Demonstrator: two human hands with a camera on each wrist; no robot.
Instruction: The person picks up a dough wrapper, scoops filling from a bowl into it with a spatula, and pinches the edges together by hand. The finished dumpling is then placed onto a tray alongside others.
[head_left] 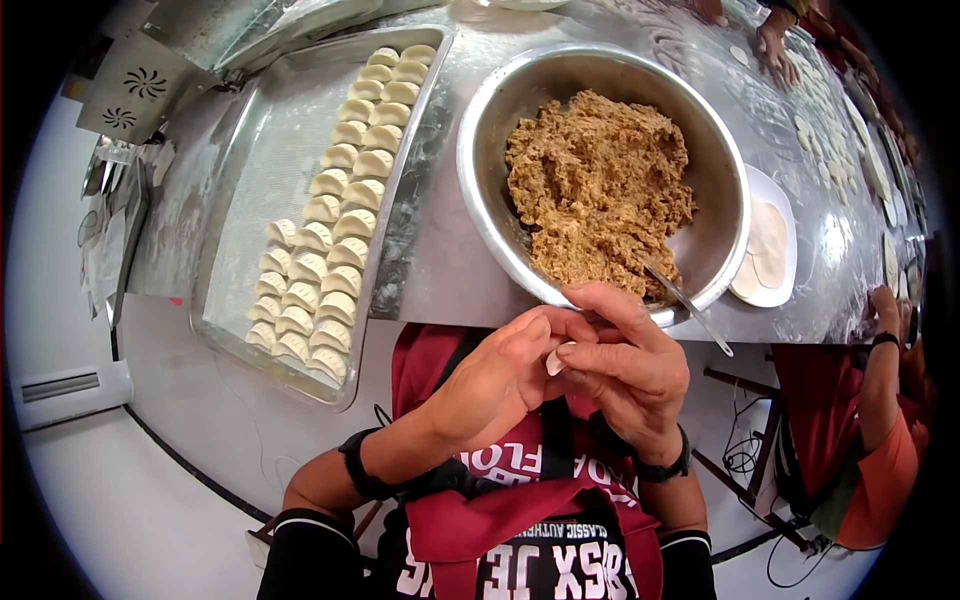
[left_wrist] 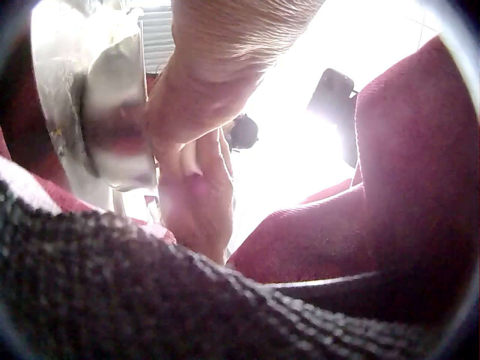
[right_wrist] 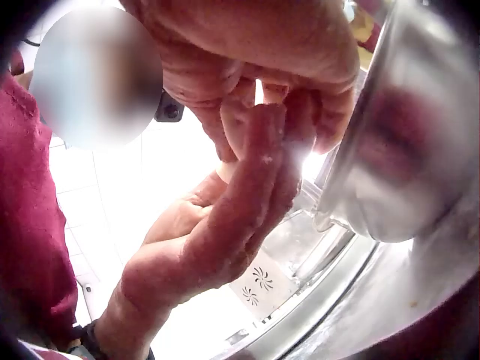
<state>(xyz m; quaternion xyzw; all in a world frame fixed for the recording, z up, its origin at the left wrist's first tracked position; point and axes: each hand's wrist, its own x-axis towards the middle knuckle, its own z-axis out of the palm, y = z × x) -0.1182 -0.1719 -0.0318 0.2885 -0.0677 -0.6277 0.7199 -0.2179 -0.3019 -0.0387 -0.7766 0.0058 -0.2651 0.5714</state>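
Observation:
Just in front of the bowl, both hands meet over a small dumpling, its pale dough (head_left: pixel 555 362) showing between the fingers. The left hand (head_left: pixel 490 385) holds it from the left, with bent fingers around it. From the other side the right hand (head_left: pixel 635 365) pinches the dough with thumb and fingers. In the right wrist view, the left hand (right_wrist: pixel 217 217) reaches up to the right hand (right_wrist: pixel 262 45), and fingers hide most of the dumpling. A steel bowl (head_left: pixel 472 165) of brown minced filling (head_left: pixel 600 180) stands beyond the hands, with a spoon (head_left: pixel 688 303) leaning in it.
To the left, a metal tray (head_left: pixel 270 130) carries rows of pleated dumplings (head_left: pixel 354 224) and juts past the table's front edge. Round wrappers (head_left: pixel 768 245) lie on a white plate (head_left: pixel 786 205) right of the bowl. Other people work along the floury table's right side.

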